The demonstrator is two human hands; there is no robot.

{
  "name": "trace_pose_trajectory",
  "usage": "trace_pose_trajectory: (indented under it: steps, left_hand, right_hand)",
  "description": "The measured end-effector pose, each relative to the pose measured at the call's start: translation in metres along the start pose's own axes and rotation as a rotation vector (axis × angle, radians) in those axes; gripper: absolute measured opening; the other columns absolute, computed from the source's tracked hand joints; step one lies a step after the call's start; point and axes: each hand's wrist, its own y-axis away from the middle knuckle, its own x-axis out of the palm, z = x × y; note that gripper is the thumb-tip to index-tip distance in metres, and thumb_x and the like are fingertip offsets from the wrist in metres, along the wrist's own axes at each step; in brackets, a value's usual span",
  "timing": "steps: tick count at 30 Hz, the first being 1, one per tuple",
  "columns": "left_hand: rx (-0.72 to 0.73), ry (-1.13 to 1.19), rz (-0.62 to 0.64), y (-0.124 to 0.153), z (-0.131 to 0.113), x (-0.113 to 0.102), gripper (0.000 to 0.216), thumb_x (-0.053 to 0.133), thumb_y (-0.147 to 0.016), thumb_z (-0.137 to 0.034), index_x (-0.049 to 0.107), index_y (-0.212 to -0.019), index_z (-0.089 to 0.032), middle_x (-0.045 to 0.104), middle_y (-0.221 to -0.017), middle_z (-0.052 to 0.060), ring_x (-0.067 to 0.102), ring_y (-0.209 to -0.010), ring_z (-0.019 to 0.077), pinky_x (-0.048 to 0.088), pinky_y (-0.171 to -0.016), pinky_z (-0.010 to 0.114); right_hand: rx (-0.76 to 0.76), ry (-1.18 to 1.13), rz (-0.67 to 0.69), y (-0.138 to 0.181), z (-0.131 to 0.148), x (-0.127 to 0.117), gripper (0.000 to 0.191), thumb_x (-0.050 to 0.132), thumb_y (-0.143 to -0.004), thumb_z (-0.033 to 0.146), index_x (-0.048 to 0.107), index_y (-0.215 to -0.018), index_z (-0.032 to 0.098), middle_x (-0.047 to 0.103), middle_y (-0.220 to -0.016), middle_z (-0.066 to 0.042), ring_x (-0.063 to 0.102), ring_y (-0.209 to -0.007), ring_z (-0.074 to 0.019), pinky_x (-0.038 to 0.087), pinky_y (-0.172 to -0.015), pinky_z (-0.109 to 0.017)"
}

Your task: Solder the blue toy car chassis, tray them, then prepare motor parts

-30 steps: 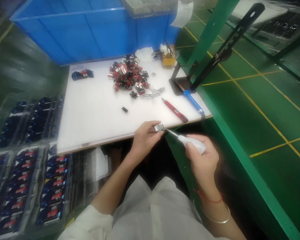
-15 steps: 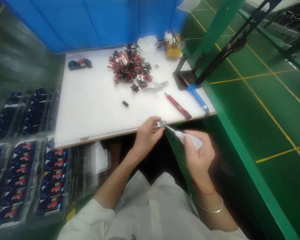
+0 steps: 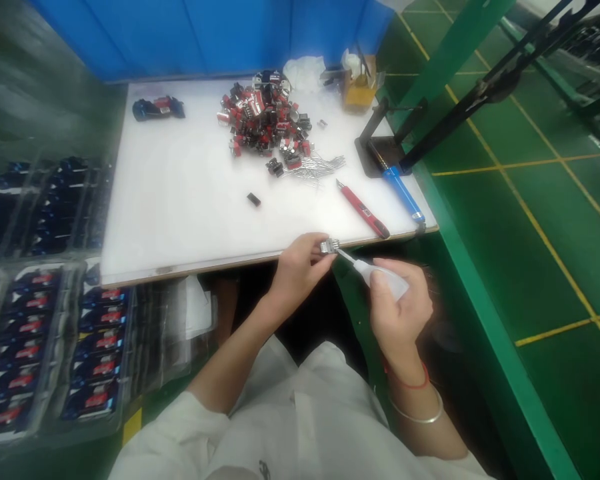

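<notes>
My left hand (image 3: 300, 270) pinches a small silvery metal part with prongs (image 3: 329, 247) just off the table's front edge. In my right hand (image 3: 403, 300) is a white squeeze bottle (image 3: 387, 281), held between thumb and fingers. Its thin nozzle points left, with the tip at or very near the prongs; contact is too small to make out. Beyond both hands a red utility knife (image 3: 363, 209) and a blue-handled soldering iron (image 3: 403, 193) lie on the white table (image 3: 180, 200). A small black piece (image 3: 253, 199) rests nearer the middle.
A heap of red, black and silver parts (image 3: 265, 120) lies at the back beside thin metal wires (image 3: 315, 167). A black stand (image 3: 380, 150) and a yellow box (image 3: 359, 92) are at the right. Clear trays (image 3: 55, 347) of blue-and-red items stand left of the table.
The camera view has shifted slightly, so the table sits a little higher in it. Both hands keep their grips, with the nozzle still at the metal part.
</notes>
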Motion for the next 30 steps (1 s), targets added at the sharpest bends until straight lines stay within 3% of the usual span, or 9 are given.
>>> trace_pose_trajectory:
  steps: [6, 12, 16, 23, 30]
  left_hand:
    - [0.075, -0.038, -0.042, 0.0025, 0.0027, 0.0030, 0.026, 0.073, -0.082, -0.014, 0.063, -0.106, -0.017, 0.072, -0.094, 0.002, 0.070, -0.075, 0.0100, 0.062, -0.069, 0.021]
    - [0.086, -0.072, -0.056, 0.0042, 0.0045, 0.0054, 0.025, 0.072, -0.083, -0.016, 0.063, -0.106, -0.017, 0.071, -0.092, 0.003, 0.069, -0.072, 0.0107, 0.061, -0.067, 0.022]
    - [0.095, -0.065, -0.061, 0.0039, 0.0030, 0.0055, 0.023, 0.071, -0.084, -0.017, 0.063, -0.105, -0.017, 0.070, -0.091, 0.002, 0.069, -0.072, 0.0104, 0.061, -0.066, 0.021]
    - [0.111, -0.071, -0.066, 0.0046, 0.0026, 0.0060, 0.024, 0.072, -0.084, -0.016, 0.063, -0.106, -0.018, 0.069, -0.091, 0.001, 0.069, -0.073, 0.0100, 0.061, -0.066, 0.021]
    - [0.127, -0.078, -0.075, 0.0052, 0.0032, 0.0071, 0.024, 0.072, -0.084, -0.015, 0.063, -0.106, -0.018, 0.068, -0.090, 0.001, 0.068, -0.071, 0.0093, 0.061, -0.065, 0.020]
  right_hand:
    - [0.013, -0.049, -0.017, -0.0004, -0.0018, 0.0002, 0.015, 0.062, -0.090, 0.031, 0.068, -0.096, 0.019, 0.069, -0.087, -0.005, 0.066, -0.076, -0.0184, 0.052, -0.065, -0.030]
    - [0.123, -0.063, -0.024, 0.0005, -0.0029, -0.0014, 0.019, 0.062, -0.090, 0.035, 0.069, -0.093, 0.018, 0.069, -0.084, -0.004, 0.062, -0.063, -0.0145, 0.049, -0.056, -0.028]
    - [0.150, -0.075, -0.047, 0.0002, -0.0022, -0.0017, 0.020, 0.061, -0.090, 0.036, 0.070, -0.092, 0.018, 0.069, -0.086, -0.005, 0.065, -0.069, -0.0164, 0.051, -0.059, -0.029]
    - [0.129, -0.058, -0.037, -0.0002, -0.0010, -0.0008, 0.020, 0.061, -0.090, 0.036, 0.068, -0.093, 0.018, 0.068, -0.085, -0.004, 0.063, -0.065, -0.0148, 0.050, -0.057, -0.028]
    - [0.055, -0.069, -0.037, 0.0000, -0.0018, 0.0011, 0.012, 0.061, -0.091, 0.028, 0.068, -0.095, 0.019, 0.069, -0.088, -0.004, 0.066, -0.078, -0.0171, 0.053, -0.066, -0.030]
